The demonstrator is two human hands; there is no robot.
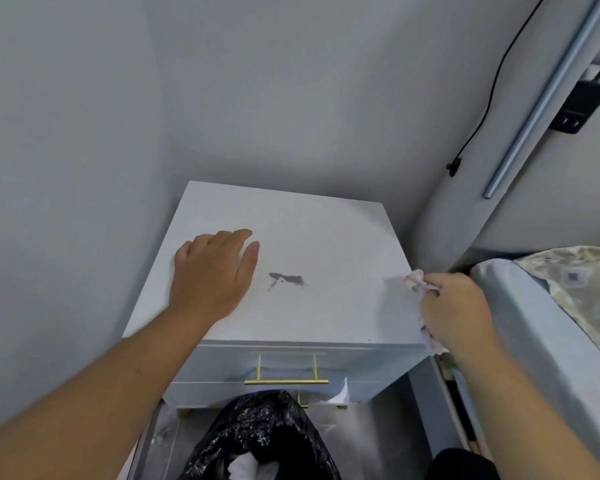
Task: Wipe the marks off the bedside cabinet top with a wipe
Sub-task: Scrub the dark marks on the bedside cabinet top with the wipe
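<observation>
The white bedside cabinet top (326, 237) carries a dark grey smeared mark (287, 278) near its middle. My left hand (212, 275) lies flat on the left part of the top, fingers apart, just left of the mark. My right hand (454, 310) hovers at the cabinet's right edge, closed around a crumpled pale pink wipe (417, 281). The wipe sticks out above and below the fist, well to the right of the mark and not touching it.
A drawer front with a brass bar handle (286, 381) faces me. A bin lined with a black bag (260, 438) stands on the floor in front. A bed (548, 323) crowds the right side. Walls close off the left and back. A black cable and plug (581, 107) hang at upper right.
</observation>
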